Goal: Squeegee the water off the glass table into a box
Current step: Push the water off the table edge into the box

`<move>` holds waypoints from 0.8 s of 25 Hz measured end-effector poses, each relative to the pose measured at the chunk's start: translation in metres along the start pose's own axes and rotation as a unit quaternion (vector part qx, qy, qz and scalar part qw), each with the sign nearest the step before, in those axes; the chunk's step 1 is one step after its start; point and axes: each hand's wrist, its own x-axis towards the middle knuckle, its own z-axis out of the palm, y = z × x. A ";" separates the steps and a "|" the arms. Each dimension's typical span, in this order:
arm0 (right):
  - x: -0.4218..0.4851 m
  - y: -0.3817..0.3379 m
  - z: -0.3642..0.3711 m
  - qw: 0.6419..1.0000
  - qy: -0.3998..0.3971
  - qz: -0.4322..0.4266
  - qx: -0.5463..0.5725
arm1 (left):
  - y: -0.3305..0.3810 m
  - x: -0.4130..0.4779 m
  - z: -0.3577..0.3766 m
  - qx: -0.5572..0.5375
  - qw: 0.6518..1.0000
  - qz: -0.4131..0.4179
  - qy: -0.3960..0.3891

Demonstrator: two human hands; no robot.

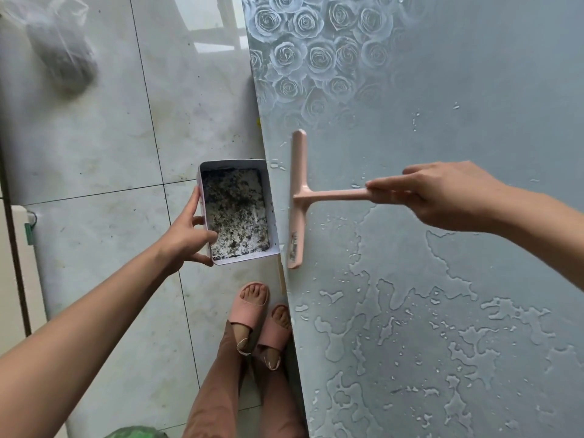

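Observation:
The glass table (458, 128), grey-blue with a rose pattern at its far end, fills the right of the view. Pools and drops of water (410, 311) cover its near half. A pink squeegee (298, 197) lies with its blade on the glass, parallel to the table's left edge and close to it. My right hand (442, 194) grips its handle, index finger stretched along it. My left hand (189, 232) holds a white box (237, 210) by its left wall, just beyond the table's left edge. Dark wet debris covers the box's bottom.
A tiled floor (110, 153) lies to the left of the table. My feet in pink slippers (259, 314) stand beside the table edge. A clear plastic bag with dark contents (60, 45) sits on the floor at the far left. A white object's edge (19, 263) shows at left.

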 end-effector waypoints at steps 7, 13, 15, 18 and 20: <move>0.013 -0.027 0.017 0.997 0.035 -0.020 0.060 | -0.001 -0.003 0.003 -0.001 1.000 0.000 0.019; -0.113 0.105 0.032 0.974 -0.038 0.165 0.153 | -0.006 -0.020 0.014 0.014 0.999 -0.019 0.023; -0.143 0.131 0.035 0.971 -0.064 0.186 0.139 | -0.008 -0.027 0.019 0.021 0.999 -0.023 0.027; -0.165 0.154 0.055 0.971 -0.074 0.198 0.109 | -0.013 -0.032 0.023 0.026 0.999 -0.026 0.033; -0.157 0.148 0.070 0.970 -0.073 0.192 0.131 | -0.015 -0.032 0.023 0.036 0.999 -0.021 0.033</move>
